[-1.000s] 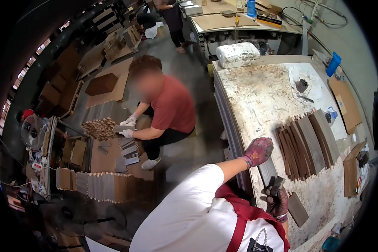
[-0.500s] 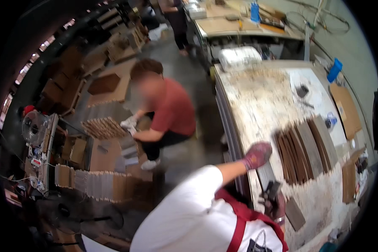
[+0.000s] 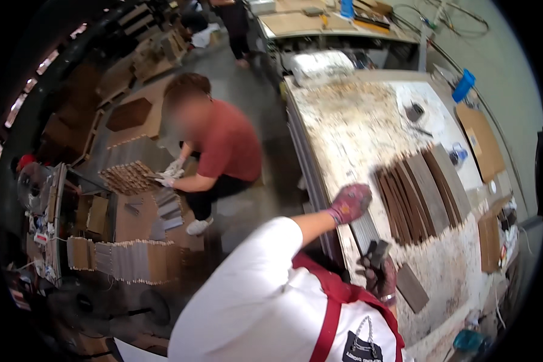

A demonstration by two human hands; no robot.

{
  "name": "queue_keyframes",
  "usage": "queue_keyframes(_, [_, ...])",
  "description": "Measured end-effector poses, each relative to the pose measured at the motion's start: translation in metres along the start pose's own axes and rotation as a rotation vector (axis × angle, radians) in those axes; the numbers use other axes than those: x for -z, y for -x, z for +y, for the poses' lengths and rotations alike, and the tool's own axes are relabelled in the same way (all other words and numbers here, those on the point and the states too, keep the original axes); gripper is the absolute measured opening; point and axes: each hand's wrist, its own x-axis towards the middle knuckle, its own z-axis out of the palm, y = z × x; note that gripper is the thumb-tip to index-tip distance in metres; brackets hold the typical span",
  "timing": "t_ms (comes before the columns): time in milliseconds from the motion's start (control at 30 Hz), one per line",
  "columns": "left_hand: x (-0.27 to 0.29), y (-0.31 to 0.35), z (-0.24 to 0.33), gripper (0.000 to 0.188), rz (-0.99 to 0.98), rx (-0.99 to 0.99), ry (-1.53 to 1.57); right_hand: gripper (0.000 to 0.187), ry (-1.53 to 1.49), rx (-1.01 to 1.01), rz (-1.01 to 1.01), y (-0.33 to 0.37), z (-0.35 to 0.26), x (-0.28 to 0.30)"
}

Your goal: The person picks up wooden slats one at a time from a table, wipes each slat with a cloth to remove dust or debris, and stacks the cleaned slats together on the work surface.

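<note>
My left hand [image 3: 351, 203], in a dark red patterned glove, is closed over the left edge of the worktable; anything inside its fingers is hidden. Just below it lie light grey ribbed strips [image 3: 364, 233], close to the glove. My right hand [image 3: 382, 279], also in a dark glove, has its fingers round a small dark grey block [image 3: 377, 253]. Beside that hand, a flat grey-brown board [image 3: 413, 287] rests on the table. To the right of both hands stands a row of brown and grey wooden slats [image 3: 425, 193], some leaning apart.
The stained worktable [image 3: 344, 133] carries a plastic-wrapped bundle [image 3: 323, 67] at its far end. Cardboard pieces [image 3: 479, 142] and a blue bottle [image 3: 463, 85] line the wall side. At left, a person in a red shirt [image 3: 229, 142] squats by a slat bundle [image 3: 127, 178].
The whole view has shifted, so everything sits farther up and left. Both my hands keep nearly the same places and grips relative to the table.
</note>
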Motion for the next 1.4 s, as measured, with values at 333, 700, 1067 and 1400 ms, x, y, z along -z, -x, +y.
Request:
queue_keyframes(333, [0.001, 0.007, -0.008, 0.015, 0.177, -0.307, -0.618, 0.049, -0.330, -0.060, -0.020, 0.001, -0.014, -0.017])
queue_keyframes(700, [0.006, 0.006, 0.003, 0.023, -0.022, -0.098, -0.563, 0.051, -0.214, -0.095, 0.060, 0.002, -0.012, -0.013])
queue_keyframes(1067, [0.003, 0.002, -0.010, 0.019, 0.099, -0.233, -0.473, 0.041, 0.207, 0.000, -0.046, 0.000, -0.003, 0.007])
queue_keyframes(1400, [-0.001, 0.010, 0.007, 0.024, 0.097, -0.143, -0.392, 0.063, 0.370, -0.094, 0.155, 0.007, 0.056, 0.098])
